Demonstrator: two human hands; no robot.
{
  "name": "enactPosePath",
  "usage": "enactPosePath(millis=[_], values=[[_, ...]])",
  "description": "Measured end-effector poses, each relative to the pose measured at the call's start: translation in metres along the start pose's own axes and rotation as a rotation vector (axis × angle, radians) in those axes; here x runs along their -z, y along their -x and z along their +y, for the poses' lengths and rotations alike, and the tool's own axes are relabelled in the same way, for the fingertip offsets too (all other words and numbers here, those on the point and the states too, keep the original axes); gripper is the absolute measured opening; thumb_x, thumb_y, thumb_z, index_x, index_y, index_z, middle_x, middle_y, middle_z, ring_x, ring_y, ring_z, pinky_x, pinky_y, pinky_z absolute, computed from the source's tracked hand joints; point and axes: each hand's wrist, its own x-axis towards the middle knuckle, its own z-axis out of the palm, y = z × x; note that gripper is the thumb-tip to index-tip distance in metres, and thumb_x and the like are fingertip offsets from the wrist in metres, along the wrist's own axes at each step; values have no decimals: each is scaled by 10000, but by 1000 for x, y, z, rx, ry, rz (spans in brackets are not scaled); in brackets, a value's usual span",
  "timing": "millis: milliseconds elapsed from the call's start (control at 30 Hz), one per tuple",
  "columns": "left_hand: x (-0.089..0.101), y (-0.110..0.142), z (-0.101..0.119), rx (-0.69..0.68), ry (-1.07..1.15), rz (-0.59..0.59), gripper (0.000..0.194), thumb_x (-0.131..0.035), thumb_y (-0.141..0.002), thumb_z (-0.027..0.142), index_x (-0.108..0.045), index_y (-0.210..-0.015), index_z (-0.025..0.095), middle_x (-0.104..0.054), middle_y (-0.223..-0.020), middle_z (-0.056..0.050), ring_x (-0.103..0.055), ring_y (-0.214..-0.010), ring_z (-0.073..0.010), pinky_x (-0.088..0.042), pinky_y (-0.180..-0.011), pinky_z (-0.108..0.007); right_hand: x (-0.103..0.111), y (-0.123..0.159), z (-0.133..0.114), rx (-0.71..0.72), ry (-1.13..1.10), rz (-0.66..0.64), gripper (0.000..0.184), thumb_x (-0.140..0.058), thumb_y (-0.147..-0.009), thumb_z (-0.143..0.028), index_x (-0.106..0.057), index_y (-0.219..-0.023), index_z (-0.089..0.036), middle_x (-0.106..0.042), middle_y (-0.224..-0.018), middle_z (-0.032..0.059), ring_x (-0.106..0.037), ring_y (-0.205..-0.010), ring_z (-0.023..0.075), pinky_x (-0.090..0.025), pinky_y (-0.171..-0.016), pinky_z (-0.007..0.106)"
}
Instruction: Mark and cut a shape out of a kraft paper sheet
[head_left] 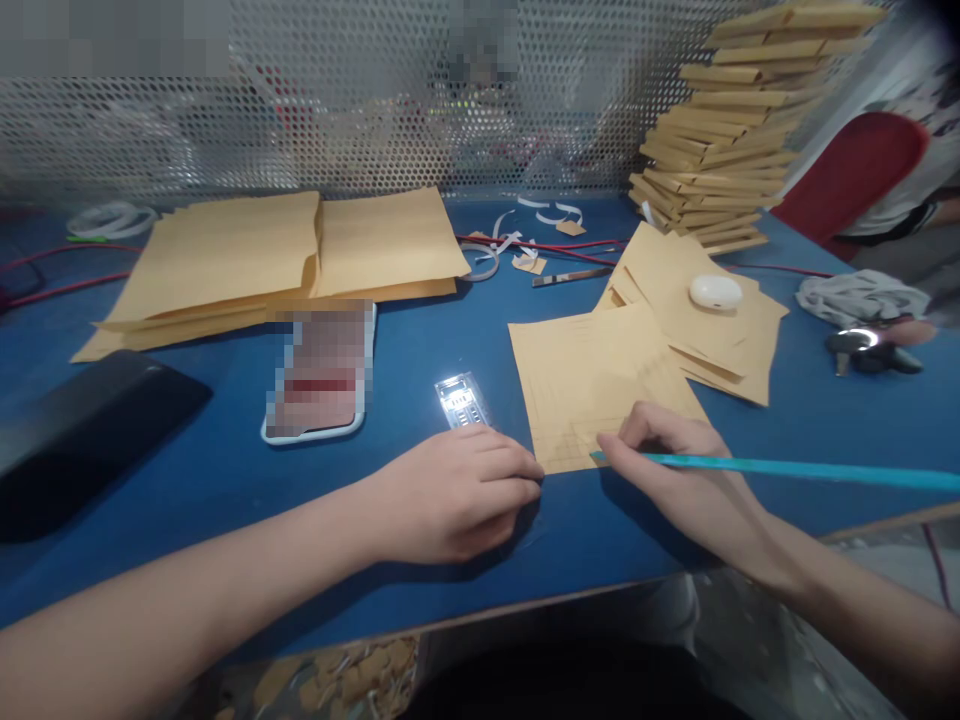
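A square sheet of tan kraft paper [577, 370], marked with faint lines, lies on the blue tabletop. Bent inward, the fingers of my left hand [465, 490] are closed together, their tips at the sheet's near left corner. My left thumb, and anything under those fingers, is hidden. Over the sheet's near right part, my right hand [675, 470] pinches the tip end of a long, thin teal stick [810, 466], which runs across to the right edge of view. Just beyond my left hand is a small clear plastic piece [459, 398] with light markings.
Tan paper stacks [232, 245] lie back left, near a phone [322, 370] and a black case [97, 430]. A white earbud case [715, 292] sits on more paper. A tall leaning pile [712, 150], keys [862, 345] and a perforated metal screen [360, 110] surround the workspace.
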Motion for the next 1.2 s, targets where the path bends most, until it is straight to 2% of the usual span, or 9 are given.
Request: enactPosePath(millis=[67,167,233,367,467,600,700,933,1200], values=[[0,0,0,0,3,-2,208,-459,-899,97,-604,-1048,104,-668,-1078,-120,-611,-1001,-227,-490,-868,-357,0,1,0,54,9,-66,300,-584,-834,-264,-433,-578,-219,-509,-553,-38,-483,-528,113,-371,-495,243],[0,0,0,4,3,-13,210,-455,-900,105,-602,-1051,112,-670,-1076,-118,-609,-1004,-226,-488,-867,-357,0,5,-1,222,-34,-165,275,-583,-839,-255,-478,-587,-218,-560,-561,-33,-499,-513,107,-381,-502,249],[1,0,0,7,-2,-16,212,-455,-898,100,-602,-1051,111,-669,-1075,-116,-609,-1003,-227,-488,-864,-355,1,8,-1,265,-89,-127,267,-596,-836,-256,-492,-592,-220,-580,-574,-28,-519,-517,107,-396,-509,250],[1,0,1,14,1,-14,207,-458,-896,99,-603,-1043,111,-668,-1076,-110,-610,-1001,-224,-482,-874,-351,4,6,1,178,-173,113,280,-638,-807,-265,-481,-579,-226,-546,-548,-30,-514,-504,113,-401,-490,255],[1,0,1,25,10,-17,201,-463,-899,102,-601,-1044,114,-665,-1085,-105,-611,-1005,-221,-479,-879,-350,12,-2,4,86,-243,186,269,-639,-807,-278,-480,-595,-229,-543,-515,-37,-494,-465,109,-391,-459,251],[0,1,2,34,13,-10,209,-459,-900,98,-596,-1054,129,-663,-1093,-101,-608,-1009,-214,-480,-872,-348,25,-12,14,-51,-285,177,259,-679,-766,-315,-480,-627,-224,-514,-498,-53,-466,-445,100,-360,-427,235],[-1,1,1,32,19,-1,215,-454,-898,95,-596,-1055,131,-667,-1081,-104,-613,-999,-214,-484,-864,-354,33,-15,25,-86,-243,172,264,-710,-718,-327,-490,-623,-215,-523,-544,-44,-460,-474,98,-351,-438,232],[-1,0,2,41,13,14,235,-445,-906,92,-607,-1069,142,-668,-1066,-109,-619,-975,-207,-499,-853,-352,34,-16,45,-77,-207,94,269,-639,-728,-276,-417,-589,-215,-432,-540,-58,-387,-486,89,-310,-440,227],[-1,1,2,70,3,-16,271,-448,-901,86,-611,-1105,157,-660,-1108,-88,-609,-988,-203,-497,-887,-358,33,-14,52,-77,-158,120,356,-628,-764,-328,-369,-549,-215,-384,-517,-63,-366,-502,96,-306,-466,237]])
